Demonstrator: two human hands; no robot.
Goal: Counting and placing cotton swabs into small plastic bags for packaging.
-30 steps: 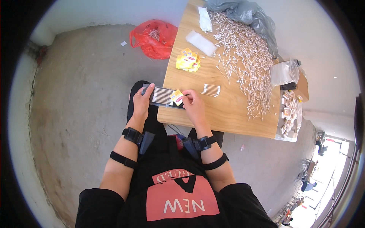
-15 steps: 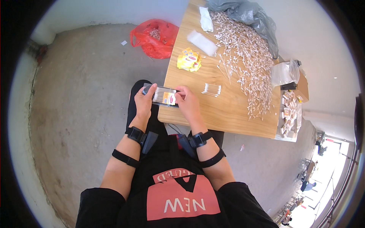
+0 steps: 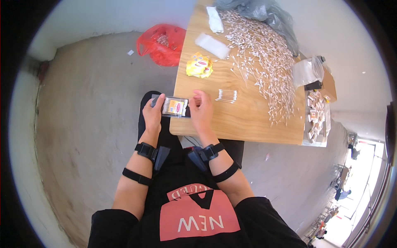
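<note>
Drawn off the yellow card (image 3: pixel 177 107), the right hand (image 3: pixel 202 110) is curled, grip unclear; the clear packet (image 3: pixel 167 109) is pinched by the left hand (image 3: pixel 153 115).

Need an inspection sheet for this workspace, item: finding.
Surface: wood-grain table.
Job's things: clear packet holding cotton swabs and yellow-white card; on table, swab row, yellow card pile, loose swab heap.
Clutter: grey plastic bag by heap; red bag on concrete floor.
Hands: left hand holds packet's left end; right hand at its right end, contact unclear.
Cables: thin strand below table's near edge, possibly a cable.
Surroundings: pale walls, bright opening at right.
</note>
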